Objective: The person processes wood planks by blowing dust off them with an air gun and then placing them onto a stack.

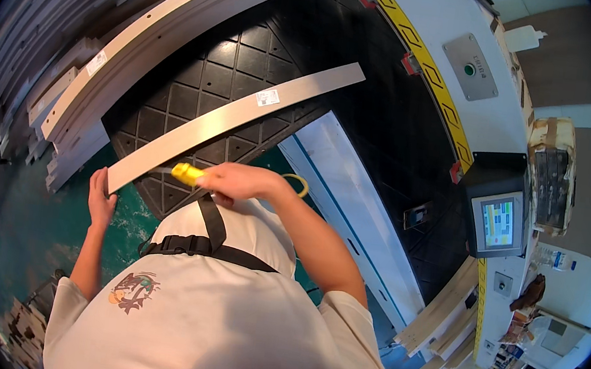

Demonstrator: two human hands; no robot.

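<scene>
My left hand (100, 199) grips the near end of a long flat grey metal strip (230, 122) with a small white label; the strip reaches up and to the right over a black rubber mat (206, 76). My right hand (237, 181) is closed around a yellow tool (187, 173) whose tip sits at the strip's lower edge. A yellow coiled cord (300, 182) loops behind that hand. My white shirt with a black strap fills the lower middle of the view.
A stack of similar grey strips (137, 42) lies at the upper left. A white machine bed with a yellow-black edge (432, 76) runs along the right, with a control screen (499, 222) and a grey panel with a green button (470, 68). Wooden slats (441, 318) lean at lower right.
</scene>
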